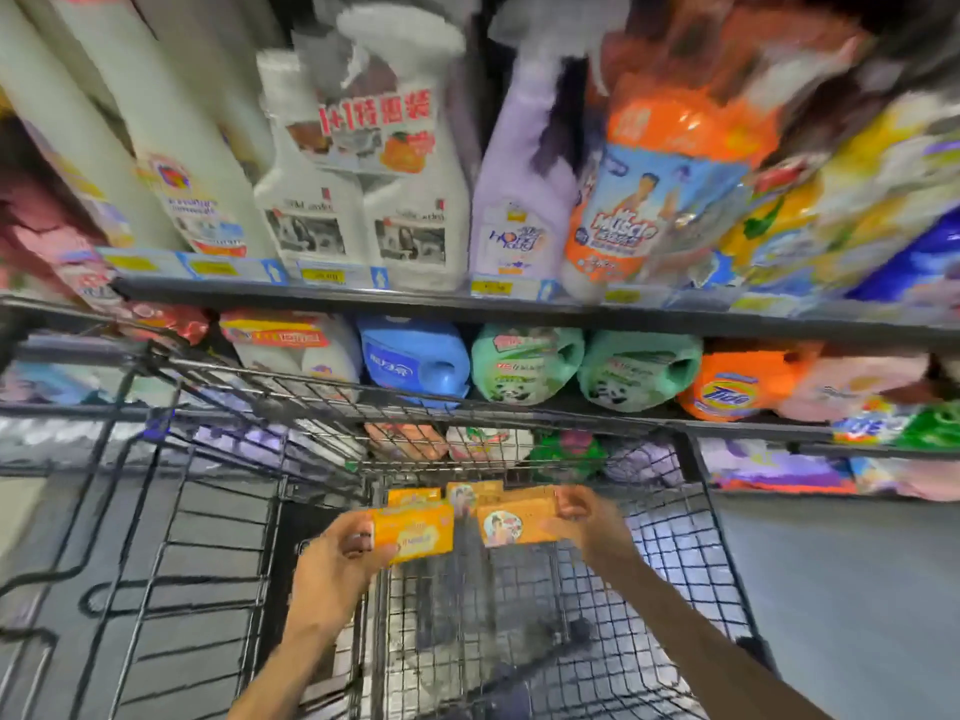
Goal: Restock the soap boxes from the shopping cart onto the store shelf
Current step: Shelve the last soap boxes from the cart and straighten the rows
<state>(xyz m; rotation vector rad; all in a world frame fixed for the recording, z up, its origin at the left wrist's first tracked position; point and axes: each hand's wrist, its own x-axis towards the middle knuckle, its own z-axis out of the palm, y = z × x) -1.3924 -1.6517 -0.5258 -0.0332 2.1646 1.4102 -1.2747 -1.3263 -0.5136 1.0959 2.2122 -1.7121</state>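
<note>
Both hands are over the shopping cart [675,537], each gripping an orange soap box: left hand [337,548] on one box [415,530], right hand [582,511] on another [514,519]. Box print's too blurry to read. Shelf [467,304] stock shows Mr Muscle [623,220] and Tide [727,389].

Grey floor [857,589], stocked detergent bottles [524,368]

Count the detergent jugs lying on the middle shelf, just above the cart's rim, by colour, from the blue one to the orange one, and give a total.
Blue plastic detergent jug: 1
Green plastic detergent jugs with panda labels: 2
Orange plastic detergent jug marked Tide: 1
Total: 4
</note>
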